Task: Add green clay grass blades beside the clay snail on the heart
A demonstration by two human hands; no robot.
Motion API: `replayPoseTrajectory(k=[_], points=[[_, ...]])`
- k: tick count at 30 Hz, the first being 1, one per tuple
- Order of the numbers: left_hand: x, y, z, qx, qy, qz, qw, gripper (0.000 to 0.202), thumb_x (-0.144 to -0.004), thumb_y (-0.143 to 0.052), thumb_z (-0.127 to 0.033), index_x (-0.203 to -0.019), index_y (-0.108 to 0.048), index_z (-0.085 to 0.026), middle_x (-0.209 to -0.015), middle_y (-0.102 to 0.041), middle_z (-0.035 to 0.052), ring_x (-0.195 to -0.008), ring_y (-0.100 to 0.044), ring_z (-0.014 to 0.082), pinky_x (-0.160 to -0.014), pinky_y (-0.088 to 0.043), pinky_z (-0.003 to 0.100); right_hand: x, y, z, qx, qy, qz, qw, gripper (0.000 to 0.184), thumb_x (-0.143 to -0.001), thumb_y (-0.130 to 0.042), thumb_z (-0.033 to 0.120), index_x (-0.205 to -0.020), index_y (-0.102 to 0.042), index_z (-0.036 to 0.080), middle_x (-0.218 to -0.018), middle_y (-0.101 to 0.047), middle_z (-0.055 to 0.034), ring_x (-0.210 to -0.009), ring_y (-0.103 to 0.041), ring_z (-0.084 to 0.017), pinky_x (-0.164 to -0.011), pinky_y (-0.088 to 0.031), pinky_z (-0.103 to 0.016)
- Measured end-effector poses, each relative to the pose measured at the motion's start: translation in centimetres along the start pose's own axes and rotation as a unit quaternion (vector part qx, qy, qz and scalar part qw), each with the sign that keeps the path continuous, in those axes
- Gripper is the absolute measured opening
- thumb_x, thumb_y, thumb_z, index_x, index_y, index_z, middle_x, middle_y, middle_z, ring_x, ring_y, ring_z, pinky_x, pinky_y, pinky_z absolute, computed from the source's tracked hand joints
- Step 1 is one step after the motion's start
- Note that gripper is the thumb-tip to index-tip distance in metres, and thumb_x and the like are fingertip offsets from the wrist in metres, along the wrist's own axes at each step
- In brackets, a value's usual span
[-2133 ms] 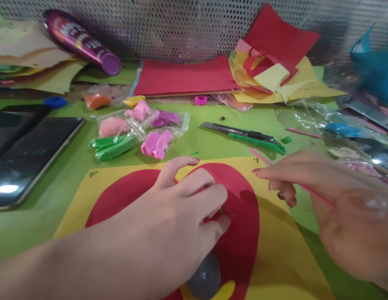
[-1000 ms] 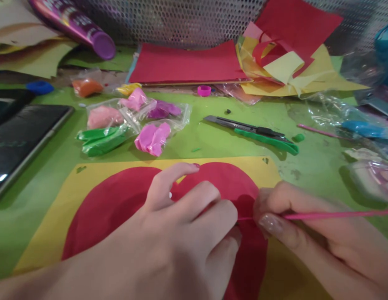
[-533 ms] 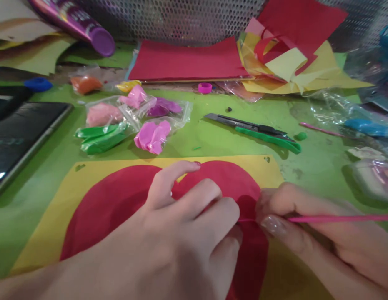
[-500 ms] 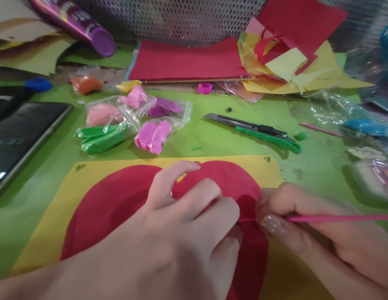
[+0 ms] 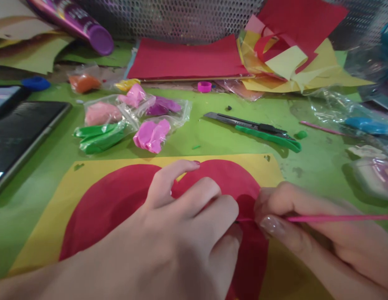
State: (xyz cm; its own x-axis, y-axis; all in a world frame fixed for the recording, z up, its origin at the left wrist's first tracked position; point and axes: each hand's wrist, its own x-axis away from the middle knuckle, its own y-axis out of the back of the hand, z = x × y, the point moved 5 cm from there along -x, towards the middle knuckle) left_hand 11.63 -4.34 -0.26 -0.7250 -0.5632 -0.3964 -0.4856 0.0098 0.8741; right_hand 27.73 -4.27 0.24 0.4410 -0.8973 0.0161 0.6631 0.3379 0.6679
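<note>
A red paper heart [image 5: 118, 200] lies on a yellow sheet [image 5: 56, 208] in front of me. My left hand [image 5: 181, 225] rests on the heart with its fingers curled down onto it; whatever lies under the fingers is hidden. My right hand [image 5: 306, 225] pinches a thin pink stick [image 5: 337, 217], which lies level and points left. The stick's tip meets the fingertips of my left hand over the heart.
Bags of coloured clay [image 5: 128, 121] lie beyond the yellow sheet on the green mat [image 5: 212, 137]. A green utility knife [image 5: 259, 131] sits at centre right, a tablet [image 5: 21, 133] at left. Red and yellow paper [image 5: 244, 58], a purple tube [image 5: 78, 23] and plastic wrappers [image 5: 344, 112] line the back.
Both hands have closed in together: two seconds ago my right hand was blurred and apart, now it holds the stick's tip still against my left fingertips. Little has moved over the last second.
</note>
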Motion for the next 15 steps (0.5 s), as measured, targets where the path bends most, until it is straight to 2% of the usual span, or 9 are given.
replayPoseTrajectory(k=[3,8,15], points=[[0.03,-0.17,-0.23,0.009,-0.013,0.013,1.0,0.021,-0.092,-0.047,-0.02,-0.071,-0.052,-0.02,-0.077,-0.047,-0.0019,-0.079,-0.041,0.0155,-0.107,-0.011,0.043,0.11,-0.04,0.09,0.002,0.028,-0.032,0.999,0.021,-0.098,-0.046,0.033,-0.079,-0.055,0.025,-0.062,-0.057,0.0077,-0.048,-0.052,-0.007,-0.039,-0.042,-0.014],[0.1,0.01,-0.03,0.006,0.004,-0.004,1.0,0.018,-0.092,-0.049,-0.019,-0.076,-0.057,-0.021,-0.076,-0.048,-0.0017,-0.082,-0.043,0.0163,-0.107,-0.013,0.045,-0.06,0.08,0.39,-0.005,-0.005,0.012,1.0,0.017,-0.094,-0.051,0.027,-0.078,-0.054,0.023,-0.063,-0.058,0.0061,-0.051,-0.053,-0.009,-0.042,-0.043,-0.018],[-0.16,0.11,-0.11,-0.005,-0.016,-0.002,1.0,0.022,-0.093,-0.044,-0.017,-0.086,-0.065,-0.023,-0.076,-0.05,-0.0011,-0.085,-0.046,0.0181,-0.107,-0.015,0.044,0.1,0.25,0.32,0.02,0.02,-0.015,0.999,0.025,-0.097,-0.047,0.031,-0.074,-0.052,0.022,-0.057,-0.054,0.0061,-0.044,-0.05,-0.008,-0.037,-0.04,-0.018]])
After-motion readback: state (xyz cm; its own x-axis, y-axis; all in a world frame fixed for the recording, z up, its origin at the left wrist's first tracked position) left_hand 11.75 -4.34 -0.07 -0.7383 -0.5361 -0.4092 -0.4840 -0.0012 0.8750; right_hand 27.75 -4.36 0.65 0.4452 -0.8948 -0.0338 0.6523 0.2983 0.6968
